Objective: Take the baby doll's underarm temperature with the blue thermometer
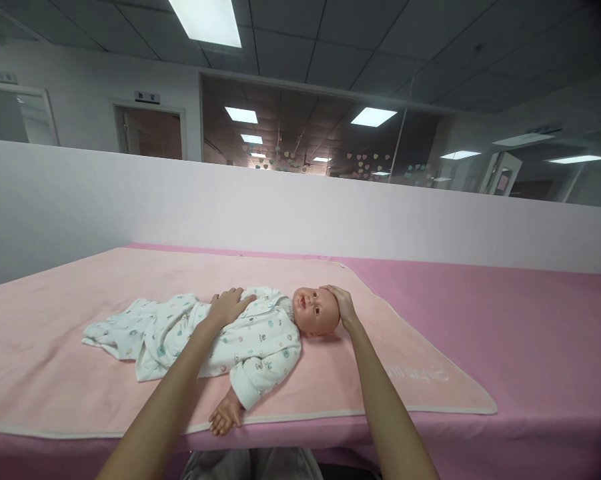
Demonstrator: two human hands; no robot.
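A baby doll (265,337) lies on its back across a peach blanket (145,267), its head to the right and its legs to the left. It wears white printed pyjamas, and one bare hand sticks out of the near sleeve by the table's front edge. My left hand (229,307) rests flat on the doll's belly, fingers stretched out. Against the top of the doll's bald head lies my right hand (341,305), curved along it with the fingers extended. Neither hand grasps anything.
Under the blanket is a pink table cover (530,347), bare at the right. A low white partition (300,213) runs along the back. My legs in grey trousers (253,463) are below the table's front edge.
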